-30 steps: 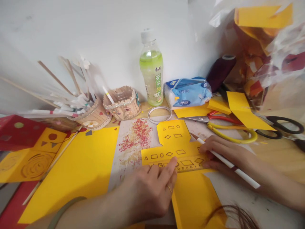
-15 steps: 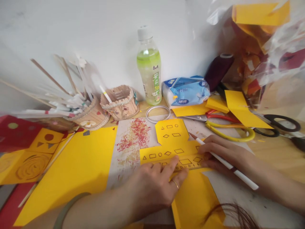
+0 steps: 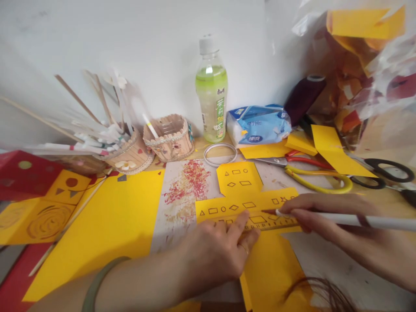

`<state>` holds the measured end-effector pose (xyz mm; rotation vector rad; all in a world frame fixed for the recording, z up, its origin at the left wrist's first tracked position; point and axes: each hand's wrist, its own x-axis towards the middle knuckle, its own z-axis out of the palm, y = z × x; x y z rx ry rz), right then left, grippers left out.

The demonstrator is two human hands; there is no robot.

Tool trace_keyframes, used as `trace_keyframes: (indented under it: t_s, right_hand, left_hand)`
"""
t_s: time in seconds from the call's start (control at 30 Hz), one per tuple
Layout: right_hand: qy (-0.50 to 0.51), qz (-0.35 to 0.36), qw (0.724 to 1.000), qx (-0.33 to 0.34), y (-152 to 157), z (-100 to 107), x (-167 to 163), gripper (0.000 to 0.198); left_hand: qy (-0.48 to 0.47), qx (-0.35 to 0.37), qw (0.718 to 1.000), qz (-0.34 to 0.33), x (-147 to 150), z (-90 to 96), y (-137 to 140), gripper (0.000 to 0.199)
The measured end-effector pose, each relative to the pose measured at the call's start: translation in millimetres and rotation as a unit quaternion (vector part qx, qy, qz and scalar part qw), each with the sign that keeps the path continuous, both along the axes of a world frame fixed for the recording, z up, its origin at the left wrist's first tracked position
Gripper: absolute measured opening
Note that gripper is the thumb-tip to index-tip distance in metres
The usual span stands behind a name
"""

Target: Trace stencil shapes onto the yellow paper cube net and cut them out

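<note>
Left hand (image 3: 216, 251), unclenched, presses clear ruler (image 3: 276, 225) onto yellow card (image 3: 273, 260), presumably against slipping; right hand (image 3: 338, 234) pinches white pen (image 3: 338, 218) near its left-pointing tip, likely for control.

Thin gold ring (image 3: 243, 248), grey-green wristband (image 3: 97, 282)
</note>
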<state>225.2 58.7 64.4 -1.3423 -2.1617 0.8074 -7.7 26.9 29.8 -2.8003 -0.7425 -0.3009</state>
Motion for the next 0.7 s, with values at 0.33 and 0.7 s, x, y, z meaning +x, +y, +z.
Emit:
trace_keyframes:
  t_s: [0.33,0.7]
  right_hand:
    - [-0.019,0.066,0.998,-0.011,0,-6,-11,0.025]
    - [-0.009,0.106,0.994,-0.010,2,-5,-12,0.024]
  left_hand:
    - [0.023,-0.003,1.000,-0.001,0,3.5,1,0.035]
    - [0.017,0.003,1.000,0.000,1,2.2,1,0.036]
